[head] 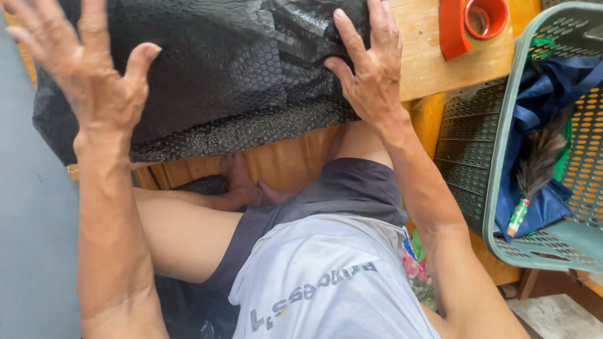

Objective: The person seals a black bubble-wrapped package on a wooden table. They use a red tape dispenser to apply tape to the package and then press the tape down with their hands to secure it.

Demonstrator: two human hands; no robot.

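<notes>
A bundle wrapped in black bubble wrap (220,69) lies on a wooden table (440,63) in front of me and hangs over its near edge. My right hand (370,69) presses flat on the wrap's right end, fingers spread. My left hand (88,69) is raised with its fingers apart just over the wrap's left end, holding nothing. Whether it touches the wrap is unclear.
A red tape dispenser (471,22) sits at the table's far right. A grey-green plastic basket (496,163) stands to the right, holding blue cloth (546,107) and a feather duster (534,176). My bare legs and dark shorts (339,194) are under the table edge.
</notes>
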